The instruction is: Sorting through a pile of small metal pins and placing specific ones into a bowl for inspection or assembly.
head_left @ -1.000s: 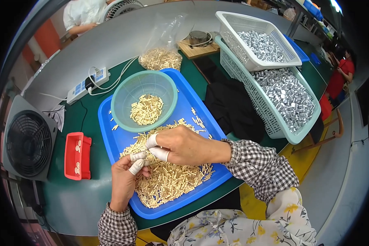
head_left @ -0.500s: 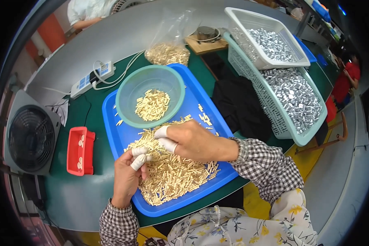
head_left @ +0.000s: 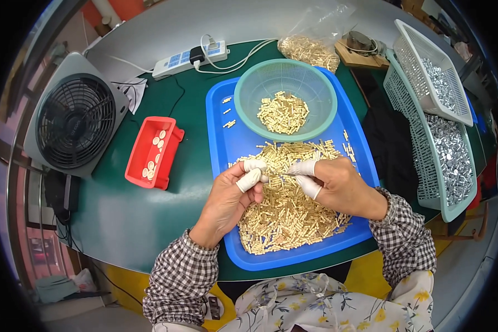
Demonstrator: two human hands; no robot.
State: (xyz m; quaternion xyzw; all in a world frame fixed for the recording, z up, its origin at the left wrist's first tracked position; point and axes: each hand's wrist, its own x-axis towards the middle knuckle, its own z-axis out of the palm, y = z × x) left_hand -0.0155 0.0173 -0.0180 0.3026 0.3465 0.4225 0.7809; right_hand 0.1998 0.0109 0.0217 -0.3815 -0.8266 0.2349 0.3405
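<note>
Over a blue tray [head_left: 222,141] heaped with small brass-coloured pins [head_left: 293,221], both of my hands work close together. My left hand [head_left: 232,193] pinches with thumb and forefinger, each in a white finger cot. What lies between those tips is too small to make out. Facing it, my right hand [head_left: 340,185] is also closed in a pinch with white-covered fingertips; anything in it cannot be made out. A green mesh colander [head_left: 246,113] stands on the far part of the tray, holding more brass pins [head_left: 283,113].
Left of the tray is a red bin [head_left: 135,163] with round pale pieces, then a black-grilled fan [head_left: 74,122]. Behind are a power strip [head_left: 174,65] and a clear bag of pins [head_left: 310,51]. At right, baskets [head_left: 406,127] hold silvery parts.
The view has swung left, so the tray and bin sit further right in the picture. My right hand has moved off my left, leaving a small gap between their fingertips.
</note>
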